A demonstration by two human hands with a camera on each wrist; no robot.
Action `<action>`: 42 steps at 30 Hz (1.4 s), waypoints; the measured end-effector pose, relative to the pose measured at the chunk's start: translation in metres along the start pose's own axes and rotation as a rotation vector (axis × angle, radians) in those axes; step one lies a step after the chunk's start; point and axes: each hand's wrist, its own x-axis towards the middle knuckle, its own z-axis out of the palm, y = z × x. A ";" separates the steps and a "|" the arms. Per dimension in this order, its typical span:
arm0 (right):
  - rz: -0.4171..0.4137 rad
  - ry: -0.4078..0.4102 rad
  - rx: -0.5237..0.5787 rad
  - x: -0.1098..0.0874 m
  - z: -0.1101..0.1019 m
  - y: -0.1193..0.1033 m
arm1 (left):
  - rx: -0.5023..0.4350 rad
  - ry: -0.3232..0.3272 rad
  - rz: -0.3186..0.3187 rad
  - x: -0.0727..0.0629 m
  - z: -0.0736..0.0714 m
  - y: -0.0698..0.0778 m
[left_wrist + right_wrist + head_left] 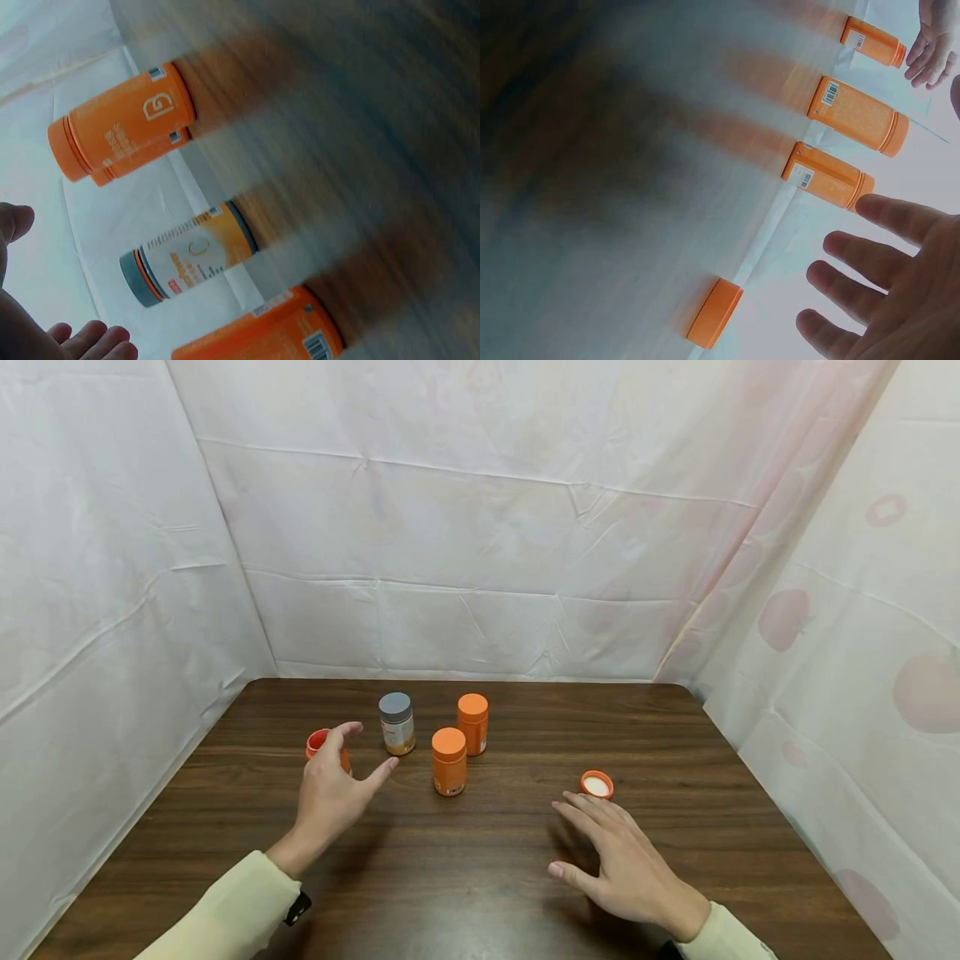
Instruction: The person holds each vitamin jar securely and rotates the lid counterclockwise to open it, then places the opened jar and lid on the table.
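Observation:
My left hand (327, 795) hovers by an uncapped orange bottle (316, 743), thumb and fingers spread with nothing between them. In the head view the hand partly hides this bottle. To its right is a white and yellow bottle (199, 255) with a grey lid. Two capped orange bottles stand further right, one in front (449, 768) and one behind (472, 728). My right hand (624, 867) is held palm down over the table, fingers extended and holding nothing. Just beyond its fingertips an orange cap (597, 785) lies with its white inside facing up.
The dark wood-grain table (480, 877) carries all the bottles, mostly at its left and middle. White sheets hang behind (465, 527) and at both sides of it, the right one (847, 693) printed with red fruit.

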 end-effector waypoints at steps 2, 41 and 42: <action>-0.002 0.000 -0.001 0.000 0.000 0.000 | -0.019 -0.016 0.000 -0.002 0.003 0.000; -0.090 0.016 -0.034 -0.004 0.001 -0.002 | -0.139 -0.297 -0.072 -0.018 0.040 0.011; -0.094 0.019 -0.033 -0.004 0.001 -0.002 | -0.142 -0.293 -0.069 -0.018 0.041 0.011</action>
